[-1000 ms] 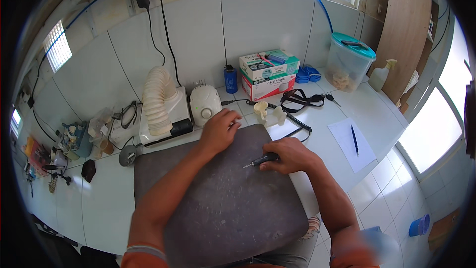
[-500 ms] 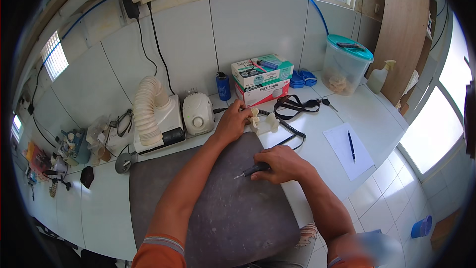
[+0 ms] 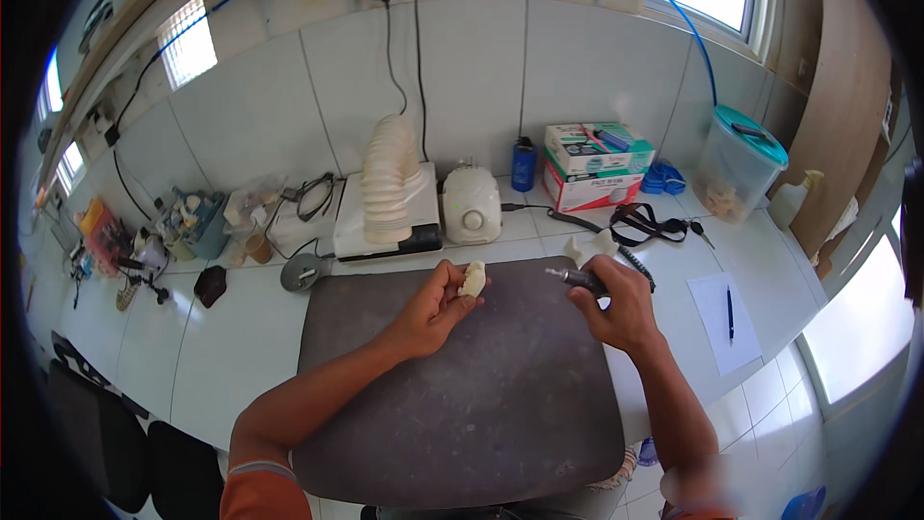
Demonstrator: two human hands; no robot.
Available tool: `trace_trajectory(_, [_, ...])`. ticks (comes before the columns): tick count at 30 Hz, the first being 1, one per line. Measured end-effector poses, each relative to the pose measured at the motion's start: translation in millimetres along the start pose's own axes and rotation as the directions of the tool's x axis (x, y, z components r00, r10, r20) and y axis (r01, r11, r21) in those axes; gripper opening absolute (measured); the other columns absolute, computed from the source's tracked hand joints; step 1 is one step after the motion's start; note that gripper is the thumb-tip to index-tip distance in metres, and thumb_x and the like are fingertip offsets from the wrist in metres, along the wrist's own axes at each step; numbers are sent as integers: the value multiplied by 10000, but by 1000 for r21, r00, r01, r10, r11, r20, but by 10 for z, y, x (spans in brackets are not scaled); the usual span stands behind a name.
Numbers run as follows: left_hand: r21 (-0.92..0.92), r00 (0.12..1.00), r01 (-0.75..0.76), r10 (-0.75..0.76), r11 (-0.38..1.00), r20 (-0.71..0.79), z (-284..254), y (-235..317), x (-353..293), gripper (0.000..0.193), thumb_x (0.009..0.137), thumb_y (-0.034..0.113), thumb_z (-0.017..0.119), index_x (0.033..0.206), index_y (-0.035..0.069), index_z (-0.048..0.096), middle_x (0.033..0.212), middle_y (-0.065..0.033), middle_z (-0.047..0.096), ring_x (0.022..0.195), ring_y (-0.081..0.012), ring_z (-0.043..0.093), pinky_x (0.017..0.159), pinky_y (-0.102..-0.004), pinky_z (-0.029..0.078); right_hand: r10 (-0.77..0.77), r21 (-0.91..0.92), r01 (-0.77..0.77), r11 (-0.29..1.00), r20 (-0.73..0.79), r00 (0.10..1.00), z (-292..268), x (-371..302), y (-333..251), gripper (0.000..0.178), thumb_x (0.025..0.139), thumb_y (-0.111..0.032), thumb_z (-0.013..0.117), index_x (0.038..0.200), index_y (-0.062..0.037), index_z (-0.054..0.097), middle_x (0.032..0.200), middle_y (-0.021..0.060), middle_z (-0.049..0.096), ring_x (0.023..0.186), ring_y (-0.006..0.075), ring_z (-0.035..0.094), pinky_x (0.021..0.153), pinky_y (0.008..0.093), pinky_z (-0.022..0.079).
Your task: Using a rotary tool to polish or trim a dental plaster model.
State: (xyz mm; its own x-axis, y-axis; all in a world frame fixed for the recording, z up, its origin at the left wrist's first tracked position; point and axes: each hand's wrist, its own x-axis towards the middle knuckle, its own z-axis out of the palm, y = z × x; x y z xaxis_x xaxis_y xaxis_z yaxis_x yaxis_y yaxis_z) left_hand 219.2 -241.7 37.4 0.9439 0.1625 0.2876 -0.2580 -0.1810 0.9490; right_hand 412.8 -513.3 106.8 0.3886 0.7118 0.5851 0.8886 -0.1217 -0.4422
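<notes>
My left hand (image 3: pixel 435 308) pinches a small cream dental cast (image 3: pixel 472 279) over the far part of a dark grey mat (image 3: pixel 452 404). In my right hand (image 3: pixel 621 303) is a black rotary handpiece (image 3: pixel 582 279), its thin metal tip pointing left toward the cast, with a gap between them. A coiled black cord (image 3: pixel 637 268) shows beside that hand. Just beyond it a whitish handpiece stand (image 3: pixel 589 243) is partly hidden by my fingers. The cream motor control box (image 3: pixel 472 204) with a round knob stands behind the mat.
Left of the control box is a white machine with a ribbed hose (image 3: pixel 387 183). Mask boxes (image 3: pixel 597 169), a blue can (image 3: pixel 523 166) and a lidded tub (image 3: pixel 741 169) line the back. A black strap (image 3: pixel 654 223) and paper with a pen (image 3: pixel 724 323) lie right. Several tools (image 3: pixel 188 221) crowd the far left.
My left hand has taken up the dental cast from near the stand and brought it left over the mat. My right hand has raised the handpiece away from the mat. The view has turned left.
</notes>
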Motion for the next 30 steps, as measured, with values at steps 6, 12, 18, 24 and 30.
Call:
trace_trajectory(6, [-231,1000,-5,10,973,21,68,-28,-182,335,1111,-65,658,1374,57,490,1563,-135,531,1475,-251,614,1211,-409,555,-78,-90,82,993,51,996,313,246,-325,324,1033,-315,825,1058,-53,637,876,152,722,724,418,717,616,499,520])
trace_trajectory(12, [-123,988,81,-96,989,-124,161,-23,-327,761,998,-58,815,1637,72,423,1476,-92,581,1379,-194,641,1195,-377,541,52,-114,-22,993,261,964,431,38,-401,304,1062,-301,779,1061,-56,600,848,155,709,726,454,707,609,532,508])
trace_trajectory(18, [-65,993,114,-115,991,-17,79,66,-323,772,1001,-43,830,1663,69,450,1506,-93,575,1405,-195,627,1218,-395,525,31,-67,0,998,459,888,367,14,-189,288,1079,-304,747,1072,-54,604,809,179,703,708,458,699,626,537,507])
trace_trajectory(24, [-293,978,207,-195,934,70,39,159,-317,781,1040,-84,757,1715,47,388,1577,-72,528,1435,-219,637,1262,-382,502,59,-5,-64,998,490,870,388,36,-180,304,1087,-331,743,1042,-54,627,803,174,711,664,447,677,612,527,494])
trace_trajectory(30, [-347,977,212,-201,914,67,22,154,-298,727,1056,-120,674,1704,36,385,1583,-106,525,1418,-231,667,1224,-374,539,55,-35,-44,998,474,879,420,14,-177,386,1099,-389,734,949,-61,597,760,159,672,627,437,645,593,525,473])
